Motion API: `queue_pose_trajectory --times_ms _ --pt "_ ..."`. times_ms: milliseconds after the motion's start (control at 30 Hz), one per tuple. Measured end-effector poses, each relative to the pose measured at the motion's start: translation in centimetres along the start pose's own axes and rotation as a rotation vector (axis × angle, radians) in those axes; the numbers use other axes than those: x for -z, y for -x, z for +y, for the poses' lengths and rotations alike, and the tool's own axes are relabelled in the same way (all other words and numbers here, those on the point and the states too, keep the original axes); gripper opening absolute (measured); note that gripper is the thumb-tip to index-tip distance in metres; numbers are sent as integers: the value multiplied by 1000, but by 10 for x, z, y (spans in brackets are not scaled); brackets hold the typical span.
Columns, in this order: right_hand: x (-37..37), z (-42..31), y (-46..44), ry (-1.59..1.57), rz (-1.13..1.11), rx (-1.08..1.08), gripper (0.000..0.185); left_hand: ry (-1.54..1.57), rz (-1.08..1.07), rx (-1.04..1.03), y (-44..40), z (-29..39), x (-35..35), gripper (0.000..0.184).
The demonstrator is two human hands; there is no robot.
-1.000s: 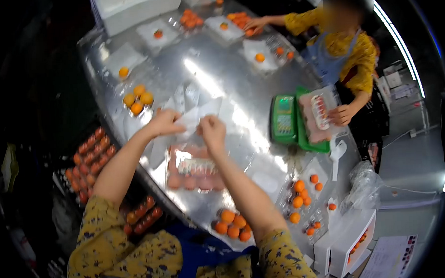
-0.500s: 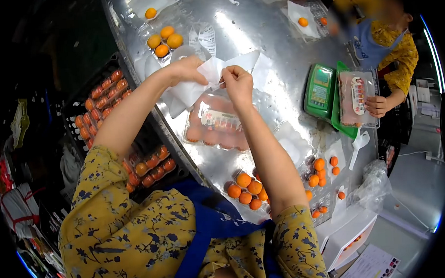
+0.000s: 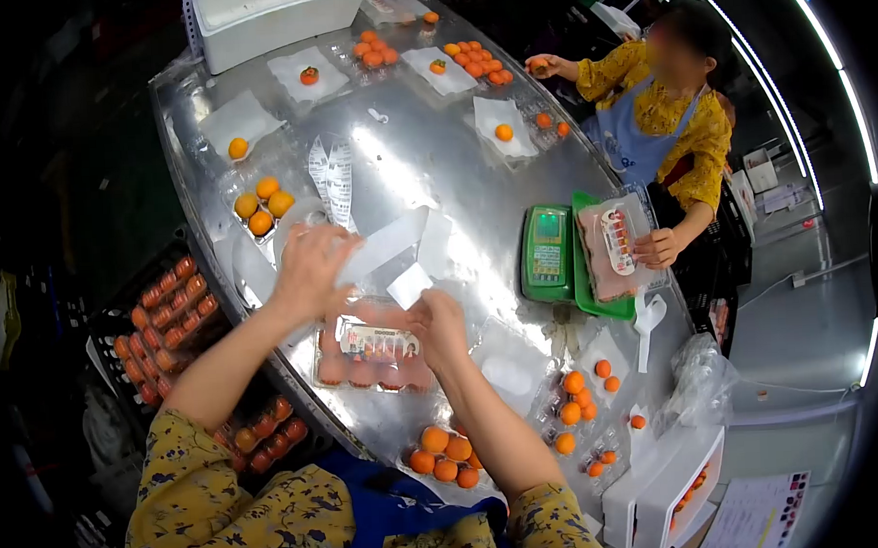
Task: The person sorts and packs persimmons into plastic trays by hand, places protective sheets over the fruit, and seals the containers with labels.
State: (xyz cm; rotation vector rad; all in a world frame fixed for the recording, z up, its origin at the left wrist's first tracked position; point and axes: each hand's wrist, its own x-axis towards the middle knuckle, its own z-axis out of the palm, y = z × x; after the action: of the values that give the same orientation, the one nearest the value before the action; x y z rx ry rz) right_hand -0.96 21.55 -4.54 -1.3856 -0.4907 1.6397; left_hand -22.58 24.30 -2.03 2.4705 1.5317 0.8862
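A small white square sticker [image 3: 409,285] is between the fingertips of my right hand [image 3: 439,328], which is closed in a pinch. Just below it lies a clear plastic fruit box [image 3: 365,373], its lid carrying a printed label [image 3: 378,343]. My left hand [image 3: 311,265], fingers stretched and apart, hovers over the box's upper left corner. Beside its fingertips lies a white paper strip [image 3: 389,245]; whether they touch I cannot tell. Orange fruits [image 3: 447,455] sit in a tray below my right forearm.
Across the metal table [image 3: 404,148], a co-worker [image 3: 662,117] holds a fruit box [image 3: 609,247] on a green scale [image 3: 548,255]. Loose fruits [image 3: 503,132] lie on white sheets. Crates of packed fruit [image 3: 167,325] stand at left; a white foam box [image 3: 281,21] is at the back.
My hands have parted: the left has opened away from the paper, the right has come down toward the box with the sticker. My view has tilted up, showing more of the table.
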Motion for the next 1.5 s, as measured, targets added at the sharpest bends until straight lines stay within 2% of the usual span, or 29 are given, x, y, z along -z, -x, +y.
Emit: queue_pose_trajectory --times_ms 33,100,133,233,300,333,467,567,700,733,833,867,933,1000,1100,1200,1267,1400,1500 --pt "4 5 8 -15 12 -12 15 71 29 -118 6 22 1 56" --pt "8 13 30 -50 41 -49 15 114 24 -156 28 46 -15 49" --pt "9 15 41 -129 24 -39 14 142 6 -168 43 56 -24 45" --pt "24 36 60 -205 -1 -79 21 82 176 -171 65 74 -45 39" --pt "24 30 81 -223 -44 -131 24 43 208 -185 78 77 -56 38" --pt "29 35 84 -199 25 -183 22 86 219 -166 80 83 -55 36" --pt "40 52 93 -234 41 -207 17 150 264 -200 90 92 -55 29" --pt "40 56 103 -226 50 -208 18 153 232 -180 98 95 -52 27" --pt "54 63 113 -258 -66 -248 27 323 125 -41 107 101 -43 19" --pt "58 67 115 -170 -53 -158 27 389 80 99 112 106 -40 14" --pt "71 79 116 105 -52 67 27 897 -143 665 130 107 -52 11" --pt "76 81 115 202 -79 110 26 1235 -220 930 135 110 -53 10" --pt "80 82 112 343 -142 147 25 1310 -269 1037 140 112 -62 9" --pt "78 83 113 345 -123 113 16 1382 -310 1102 142 114 -66 9" --pt "86 91 103 361 -56 104 11 1392 -375 1089 143 113 -70 14" --pt "95 90 86 479 31 126 19 1154 -183 983 147 110 -80 22" --pt "94 85 76 613 68 162 25 967 -173 778 144 110 -74 27" --pt "104 92 54 742 23 112 20 569 -168 296 139 111 -65 34" --pt "102 93 48 763 30 122 20 564 -163 177 140 113 -71 37"
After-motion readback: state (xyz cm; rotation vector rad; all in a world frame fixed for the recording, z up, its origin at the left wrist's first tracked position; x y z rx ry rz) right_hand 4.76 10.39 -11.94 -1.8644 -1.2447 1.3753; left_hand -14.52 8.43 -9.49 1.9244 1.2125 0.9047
